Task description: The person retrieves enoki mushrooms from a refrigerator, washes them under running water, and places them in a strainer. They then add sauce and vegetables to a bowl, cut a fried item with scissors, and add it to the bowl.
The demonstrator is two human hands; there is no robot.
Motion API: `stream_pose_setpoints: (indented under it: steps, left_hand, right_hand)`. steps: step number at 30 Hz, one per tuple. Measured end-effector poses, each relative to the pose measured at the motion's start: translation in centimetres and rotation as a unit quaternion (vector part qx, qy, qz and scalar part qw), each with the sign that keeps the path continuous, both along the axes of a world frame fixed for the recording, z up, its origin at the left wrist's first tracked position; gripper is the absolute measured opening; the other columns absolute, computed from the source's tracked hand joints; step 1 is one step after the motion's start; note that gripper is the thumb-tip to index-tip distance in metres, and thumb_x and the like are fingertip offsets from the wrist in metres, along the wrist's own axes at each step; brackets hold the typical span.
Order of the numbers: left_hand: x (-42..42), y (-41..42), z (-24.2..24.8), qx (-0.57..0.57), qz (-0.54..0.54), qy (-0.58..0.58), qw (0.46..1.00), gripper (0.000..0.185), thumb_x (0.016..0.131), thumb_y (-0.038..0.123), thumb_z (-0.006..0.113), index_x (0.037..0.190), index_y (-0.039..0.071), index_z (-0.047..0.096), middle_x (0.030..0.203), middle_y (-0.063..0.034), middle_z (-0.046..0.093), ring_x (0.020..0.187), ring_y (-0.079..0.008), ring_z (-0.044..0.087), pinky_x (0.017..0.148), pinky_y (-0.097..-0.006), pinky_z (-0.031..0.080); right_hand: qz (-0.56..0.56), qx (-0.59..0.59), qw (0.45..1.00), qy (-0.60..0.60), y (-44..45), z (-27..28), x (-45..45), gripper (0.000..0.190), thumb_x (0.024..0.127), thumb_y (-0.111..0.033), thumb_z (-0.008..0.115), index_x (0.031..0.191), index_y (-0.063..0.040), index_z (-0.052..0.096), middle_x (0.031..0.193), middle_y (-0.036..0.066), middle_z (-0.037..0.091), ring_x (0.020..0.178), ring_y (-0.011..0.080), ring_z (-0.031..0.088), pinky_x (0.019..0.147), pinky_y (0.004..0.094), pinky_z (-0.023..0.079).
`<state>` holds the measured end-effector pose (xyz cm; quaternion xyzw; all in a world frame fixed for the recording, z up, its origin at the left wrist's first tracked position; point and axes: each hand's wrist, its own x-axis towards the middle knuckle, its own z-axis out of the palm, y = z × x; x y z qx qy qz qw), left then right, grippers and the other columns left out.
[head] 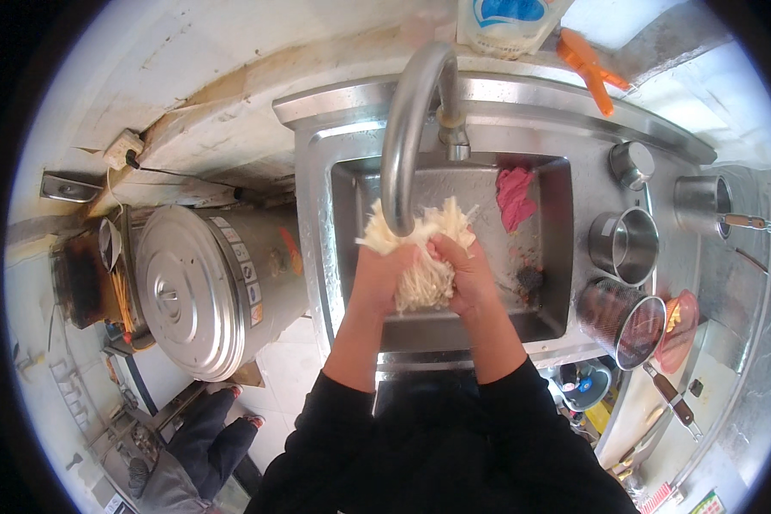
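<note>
Both my hands are over the stainless steel sink [475,177], gripping a pale bunch of enoki mushrooms [426,286]. My left hand [395,276] closes around its left side, and my right hand [464,273] presses in from the right with the thumb across the stems. Clumps of the bunch stick out beyond both hands, towards the back of the sink. Directly above hangs the curved metal tap [398,141], whose spout end covers part of the bunch. I cannot tell whether water is running.
A pink cloth [515,196] and dark scraps by the drain [529,278] lie in the sink. Metal pots [623,247] and a mesh strainer basket [620,321] line the right-hand counter. Left stands a large lidded steel drum [186,292]. Another person's legs [212,443] show at lower left.
</note>
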<state>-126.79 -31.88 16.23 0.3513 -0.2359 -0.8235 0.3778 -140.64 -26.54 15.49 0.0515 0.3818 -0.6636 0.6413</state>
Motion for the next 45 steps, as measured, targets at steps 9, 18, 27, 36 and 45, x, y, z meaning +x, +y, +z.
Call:
stream_pose_setpoints:
  steps: [9, 18, 27, 36, 45]
  left_hand:
    - [-2.0, 0.4, -0.2, 0.01, 0.032, -0.076, 0.997, 0.045, 0.098, 0.009, 0.059, 0.141, 0.003, 0.048, 0.127, -0.0095, 0.063, 0.11, -0.0195, 0.065, 0.093, -0.034, 0.055]
    - [-4.3, 0.6, -2.8, -0.096, 0.045, -0.277, 0.955, 0.038, 0.101, 0.022, 0.049, 0.128, -0.002, 0.063, 0.115, -0.0105, 0.069, 0.106, -0.018, 0.064, 0.092, -0.0342, 0.05]
    - [-3.2, -3.9, -2.2, 0.0, 0.053, -0.086, 0.995, 0.046, 0.104, 0.028, 0.052, 0.14, 0.001, 0.053, 0.139, -0.0147, 0.057, 0.122, -0.0247, 0.058, 0.105, -0.0355, 0.044]
    - [-2.2, -0.3, -2.3, -0.294, 0.094, -0.273, 0.911, 0.035, 0.1, 0.014, 0.055, 0.129, -0.004, 0.063, 0.131, -0.0221, 0.064, 0.119, -0.0315, 0.063, 0.105, -0.0379, 0.044]
    - [-3.9, -4.1, -12.3, -0.275, -0.004, -0.481, 0.832, 0.046, 0.1, 0.023, 0.057, 0.14, 0.001, 0.054, 0.144, -0.0195, 0.053, 0.132, -0.0286, 0.051, 0.109, -0.0403, 0.039]
  right_hand:
    - [0.01, 0.003, 0.979, 0.205, -0.7, 0.7, 0.6, 0.065, 0.094, -0.004, 0.059, 0.152, -0.008, 0.031, 0.129, 0.015, 0.06, 0.111, 0.023, 0.064, 0.094, 0.0364, 0.055]
    - [-0.018, -0.003, 0.941, 0.338, -1.5, -0.4, 3.2, 0.035, 0.101, -0.025, 0.059, 0.122, 0.003, 0.066, 0.117, 0.011, 0.067, 0.104, 0.0177, 0.064, 0.09, 0.031, 0.049]
    - [-0.025, 0.001, 0.997, 0.075, -6.5, -3.7, 2.5, 0.044, 0.105, -0.039, 0.053, 0.131, -0.004, 0.055, 0.115, 0.009, 0.065, 0.099, 0.0165, 0.065, 0.086, 0.0316, 0.054]
    - [-0.026, -0.013, 0.968, 0.249, -4.2, -1.0, 4.2, 0.041, 0.1, -0.039, 0.062, 0.103, 0.001, 0.072, 0.098, 0.006, 0.07, 0.091, 0.013, 0.062, 0.082, 0.0282, 0.049]
    - [-0.029, -0.039, 0.998, -0.044, -5.4, -13.5, 3.9, 0.053, 0.105, -0.049, 0.047, 0.13, -0.004, 0.058, 0.116, 0.008, 0.064, 0.107, 0.019, 0.061, 0.094, 0.0357, 0.05]
